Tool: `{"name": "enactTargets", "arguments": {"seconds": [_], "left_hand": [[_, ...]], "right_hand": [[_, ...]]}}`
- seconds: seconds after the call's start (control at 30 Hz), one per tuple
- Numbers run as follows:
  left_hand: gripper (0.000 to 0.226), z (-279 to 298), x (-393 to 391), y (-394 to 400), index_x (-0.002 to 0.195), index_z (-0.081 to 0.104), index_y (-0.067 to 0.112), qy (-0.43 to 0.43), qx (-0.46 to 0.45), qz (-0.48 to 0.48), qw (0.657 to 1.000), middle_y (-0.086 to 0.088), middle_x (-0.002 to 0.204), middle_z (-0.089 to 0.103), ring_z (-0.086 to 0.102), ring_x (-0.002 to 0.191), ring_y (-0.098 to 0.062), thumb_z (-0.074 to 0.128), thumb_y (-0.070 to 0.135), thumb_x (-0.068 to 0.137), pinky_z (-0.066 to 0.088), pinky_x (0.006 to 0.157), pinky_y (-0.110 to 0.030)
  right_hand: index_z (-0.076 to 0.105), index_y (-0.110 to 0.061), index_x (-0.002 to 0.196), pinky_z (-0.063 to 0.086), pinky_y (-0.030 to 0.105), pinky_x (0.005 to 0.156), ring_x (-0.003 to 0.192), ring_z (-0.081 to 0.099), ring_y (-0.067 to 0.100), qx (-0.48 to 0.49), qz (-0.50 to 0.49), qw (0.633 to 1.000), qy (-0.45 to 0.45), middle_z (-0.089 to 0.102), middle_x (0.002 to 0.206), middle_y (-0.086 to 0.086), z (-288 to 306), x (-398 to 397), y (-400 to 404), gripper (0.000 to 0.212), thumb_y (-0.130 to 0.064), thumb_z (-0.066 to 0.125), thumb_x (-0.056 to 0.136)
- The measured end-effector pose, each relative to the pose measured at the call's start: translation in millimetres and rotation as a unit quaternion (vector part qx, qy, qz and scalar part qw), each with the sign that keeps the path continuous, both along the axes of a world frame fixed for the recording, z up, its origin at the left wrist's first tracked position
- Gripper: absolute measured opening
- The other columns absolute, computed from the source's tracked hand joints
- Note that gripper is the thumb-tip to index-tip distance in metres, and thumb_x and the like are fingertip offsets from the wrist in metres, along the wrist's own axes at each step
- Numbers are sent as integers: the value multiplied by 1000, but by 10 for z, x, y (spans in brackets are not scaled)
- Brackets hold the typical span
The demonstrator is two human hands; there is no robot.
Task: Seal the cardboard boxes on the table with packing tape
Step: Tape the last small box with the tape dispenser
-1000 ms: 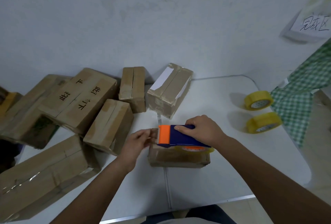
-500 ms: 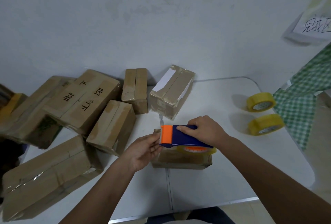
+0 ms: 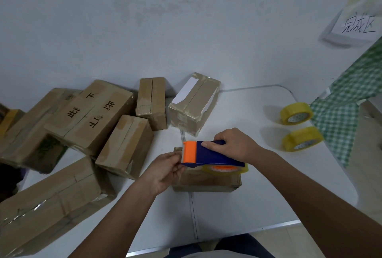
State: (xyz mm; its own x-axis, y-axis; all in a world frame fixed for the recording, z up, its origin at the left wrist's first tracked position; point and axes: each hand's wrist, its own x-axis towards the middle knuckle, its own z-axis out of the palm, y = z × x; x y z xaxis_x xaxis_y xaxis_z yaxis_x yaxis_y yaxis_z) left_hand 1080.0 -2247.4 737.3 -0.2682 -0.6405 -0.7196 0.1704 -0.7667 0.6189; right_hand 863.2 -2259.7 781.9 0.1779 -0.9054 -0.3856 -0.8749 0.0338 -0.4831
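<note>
- Right hand point(image 3: 233, 144) grips the tape dispenser point(image 3: 213, 153) from above, fingers curled over the blue body, orange cutter end pointing left.
- Dispenser sits over the small cardboard box point(image 3: 206, 179) at table centre; can't tell if it touches the box top. Clear tape roll point(image 3: 226, 168) with orange core shows under its right end.
- Left hand point(image 3: 165, 169) is at the orange cutter end, fingers curled toward it; whether it's pinching the tape end or just touching the cutter, cannot tell.
- Small box lies flat on the white table point(image 3: 258, 195), mostly hidden by dispenser and hands.
- Other boxes: taped box with white labels point(image 3: 194, 102) just behind the dispenser, narrow box point(image 3: 152, 100) beside it, tilted box point(image 3: 124, 146) to the left, printed box point(image 3: 91, 113) stacked on others at far left, large box point(image 3: 51, 202) front left.
- Two yellow tape rolls point(image 3: 296, 113) point(image 3: 302, 139) on the table's right side, well apart from the hands.
- Green checked cloth point(image 3: 341, 113) at right edge.
</note>
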Motion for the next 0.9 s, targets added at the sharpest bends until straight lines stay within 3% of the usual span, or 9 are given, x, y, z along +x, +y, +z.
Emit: {"name": "enactTargets", "arguments": {"seconds": [0.1,0.27,0.63,0.8,0.9], "left_hand": [[16,29,-37,-6,107,67,6,-47,-43,-7,998,-10,94,73,71,78,-9,52,11,102,54,59,-19],[21,44,-48,-28,110,66,7,-128,-106,-37,985,-12,103,73,68,88,-12,49,18,105,53,64,-21],[20,97,120,-19,90,63,4,-126,-137,17,982,-5,78,58,58,77,-13,50,11,103,51,72,-24],[18,11,484,-79,86,63,7,-158,-127,116,972,-6,77,57,55,73,-13,53,9,101,49,74,-24],[17,-105,706,-43,86,63,6,-166,-115,112,973,-8,76,55,55,73,-15,54,10,100,49,75,-24]], "right_hand": [[66,-18,113,53,27,79,86,65,15,2,8,1000,5,70,100,-2,49,26,-16,57,-65,43,90],[65,-18,116,53,26,79,88,65,15,7,15,1000,7,70,102,-2,100,49,-42,57,-64,43,91],[63,-18,120,51,24,78,91,64,16,11,27,999,20,69,105,-2,93,71,-61,58,-64,42,91],[67,-19,103,51,27,76,83,63,13,-9,45,997,56,68,90,-3,99,-64,-49,60,-70,39,89],[68,-19,89,49,27,72,75,62,11,-24,53,993,105,66,79,-4,72,-201,-52,62,-74,40,86]]}}
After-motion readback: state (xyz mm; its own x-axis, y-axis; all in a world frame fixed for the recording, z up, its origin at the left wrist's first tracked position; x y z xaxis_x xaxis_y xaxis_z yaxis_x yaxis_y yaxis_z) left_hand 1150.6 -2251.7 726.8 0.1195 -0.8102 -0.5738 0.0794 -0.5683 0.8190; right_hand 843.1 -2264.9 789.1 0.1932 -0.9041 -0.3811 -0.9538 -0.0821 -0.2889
